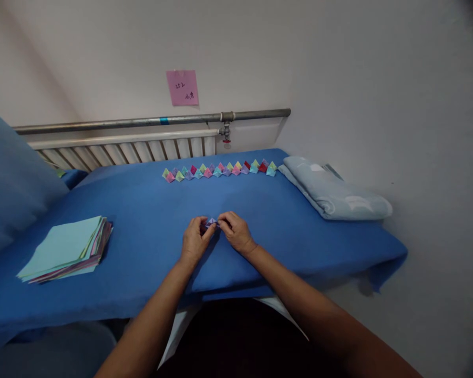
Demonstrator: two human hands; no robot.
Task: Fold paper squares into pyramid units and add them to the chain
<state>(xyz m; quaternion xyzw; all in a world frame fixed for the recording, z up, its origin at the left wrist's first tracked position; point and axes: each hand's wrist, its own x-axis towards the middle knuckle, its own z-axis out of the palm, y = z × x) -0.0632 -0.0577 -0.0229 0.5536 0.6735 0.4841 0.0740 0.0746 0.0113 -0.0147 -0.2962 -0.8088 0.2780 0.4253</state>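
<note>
A small purple folded paper piece (212, 222) is pinched between my two hands, just above the blue cloth. My left hand (195, 237) grips its left side with thumb and fingers. From the right, my right hand (236, 231) holds its other edge between thumb and fingertips; the fingers cover part of it. Farther back on the table lie two rows of small folded paper pieces (217, 170) in pink, green, blue, purple, yellow and red. To the left of my hands is a stack of coloured paper sheets (65, 241), light blue on top.
The table wears a blue cloth (142, 262). A folded pale blue blanket (339, 197) lies at the right, by the wall. Behind the table are a radiator (134, 152), a metal pipe (122, 124) and a pink note (182, 88). A blue curtain (16, 178) hangs at the left.
</note>
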